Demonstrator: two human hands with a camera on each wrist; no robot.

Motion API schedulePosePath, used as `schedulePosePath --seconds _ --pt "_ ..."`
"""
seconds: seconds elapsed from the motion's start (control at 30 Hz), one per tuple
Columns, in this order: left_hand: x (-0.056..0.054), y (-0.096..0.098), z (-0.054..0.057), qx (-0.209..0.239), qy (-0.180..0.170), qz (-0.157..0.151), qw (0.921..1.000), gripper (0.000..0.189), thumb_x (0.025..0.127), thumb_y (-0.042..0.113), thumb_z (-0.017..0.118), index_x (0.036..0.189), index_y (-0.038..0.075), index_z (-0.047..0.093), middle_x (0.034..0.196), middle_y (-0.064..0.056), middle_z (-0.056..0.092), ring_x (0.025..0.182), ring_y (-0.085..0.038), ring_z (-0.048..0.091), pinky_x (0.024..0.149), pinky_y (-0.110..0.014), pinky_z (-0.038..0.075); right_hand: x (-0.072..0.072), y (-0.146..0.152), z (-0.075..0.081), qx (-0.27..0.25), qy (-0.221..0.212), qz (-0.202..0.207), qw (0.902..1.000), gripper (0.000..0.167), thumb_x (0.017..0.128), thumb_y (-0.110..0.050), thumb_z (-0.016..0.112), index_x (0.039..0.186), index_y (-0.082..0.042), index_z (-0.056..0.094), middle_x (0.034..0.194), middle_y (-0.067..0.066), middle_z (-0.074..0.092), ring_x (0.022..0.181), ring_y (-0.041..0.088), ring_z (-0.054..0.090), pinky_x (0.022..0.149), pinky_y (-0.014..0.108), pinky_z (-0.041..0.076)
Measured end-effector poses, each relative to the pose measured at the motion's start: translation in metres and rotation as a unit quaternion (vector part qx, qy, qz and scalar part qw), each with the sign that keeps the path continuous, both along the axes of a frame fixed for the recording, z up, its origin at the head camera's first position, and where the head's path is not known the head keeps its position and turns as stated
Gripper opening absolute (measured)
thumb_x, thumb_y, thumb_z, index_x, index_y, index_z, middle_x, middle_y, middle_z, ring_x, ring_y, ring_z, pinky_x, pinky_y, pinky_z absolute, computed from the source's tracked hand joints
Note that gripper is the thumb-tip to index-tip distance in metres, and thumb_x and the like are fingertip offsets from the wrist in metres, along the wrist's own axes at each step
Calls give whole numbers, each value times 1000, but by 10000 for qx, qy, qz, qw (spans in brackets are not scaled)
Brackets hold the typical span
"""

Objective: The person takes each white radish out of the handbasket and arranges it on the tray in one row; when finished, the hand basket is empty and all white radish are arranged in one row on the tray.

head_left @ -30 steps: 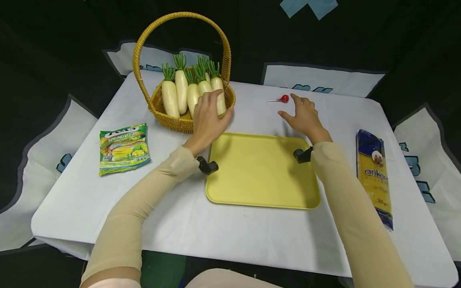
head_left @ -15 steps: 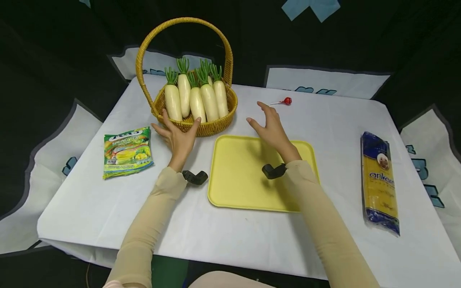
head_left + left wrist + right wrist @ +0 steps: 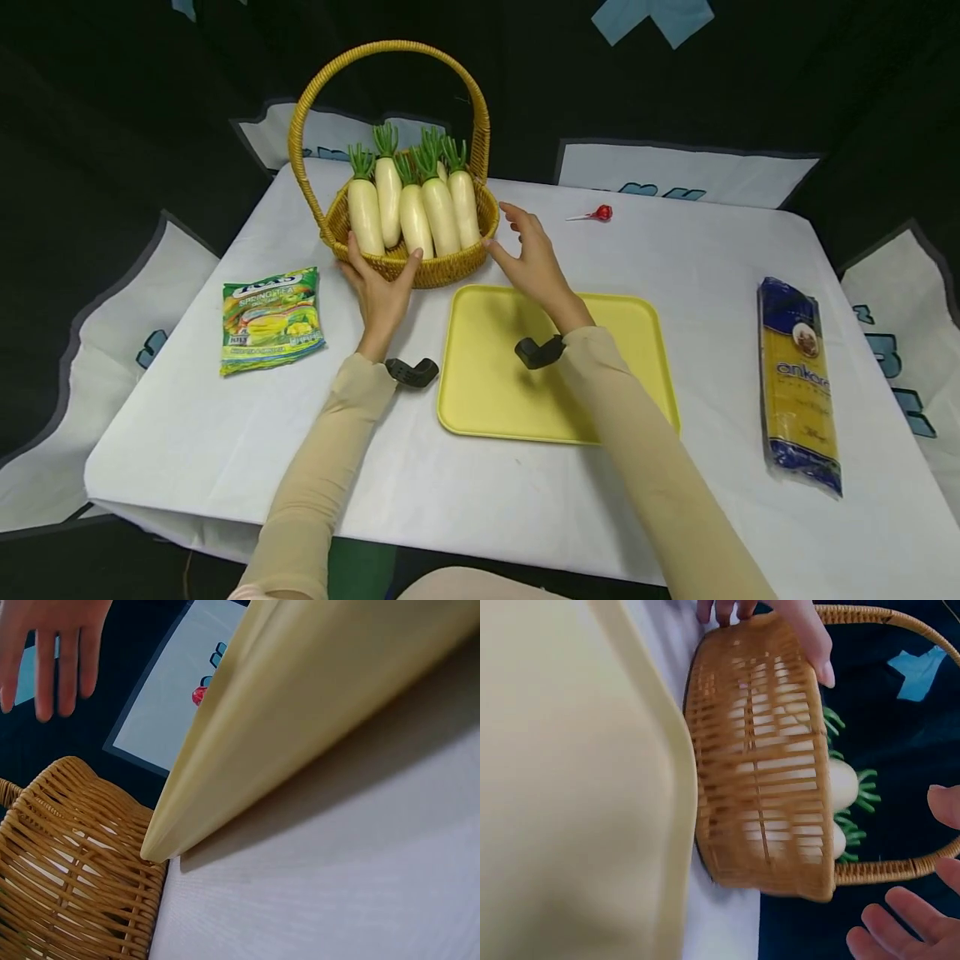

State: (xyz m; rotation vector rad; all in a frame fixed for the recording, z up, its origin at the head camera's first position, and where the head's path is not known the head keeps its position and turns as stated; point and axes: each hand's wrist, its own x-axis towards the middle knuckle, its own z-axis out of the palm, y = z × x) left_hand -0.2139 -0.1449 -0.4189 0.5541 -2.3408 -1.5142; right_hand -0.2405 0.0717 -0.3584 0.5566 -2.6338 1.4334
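A wicker basket [image 3: 442,271] with a tall arched handle stands at the back left, holding several white radishes [image 3: 438,218] with green tops. My left hand [image 3: 382,296] holds its near left side, thumb at the front rim and fingers round the left; in the right wrist view that thumb [image 3: 810,637] lies across the rim. Beside the basket's right rim is my right hand [image 3: 534,258], fingers spread and holding nothing. The right wrist view has its fingers [image 3: 907,915] apart from the basket. Below my right forearm lies a yellow tray [image 3: 480,400].
A green and yellow candy bag [image 3: 272,321] lies left of the basket. At the back is a red lollipop [image 3: 600,213], and a blue and yellow pasta packet [image 3: 801,387] rests at the right. All sit on a white-covered table [image 3: 465,500].
My left hand has moved from over the radishes down to the basket's near left side. My right hand has travelled left from near the lollipop to the basket's right rim.
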Motion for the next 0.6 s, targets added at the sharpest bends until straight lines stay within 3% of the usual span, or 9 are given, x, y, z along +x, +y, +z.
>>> schedulePosePath --seconds 0.3,0.43,0.6 --pt "-1 6 -2 -141 85 -56 9998 105 68 68 61 143 35 -4 148 -21 -19 137 -40 -2 106 -57 18 -8 -26 -7 -497 304 61 9983 55 86 -21 60 135 -10 39 124 15 49 114 27 48 96 38 40" --pt "0 4 -1 -138 76 -49 9999 105 67 69 60 143 36 -5 148 -21 -20 137 -41 -1 105 -57 19 -15 -36 -10 -710 360 178 9967 56 85 -19 61 136 -10 38 126 19 46 115 30 49 98 37 40" --pt "1 1 1 -40 86 49 9999 106 66 69 61 143 35 -3 149 -18 -19 138 -39 0 106 -56 19 -26 -49 -10 -712 326 148 9968 61 85 -23 62 138 -13 34 132 14 42 115 26 49 98 36 40"
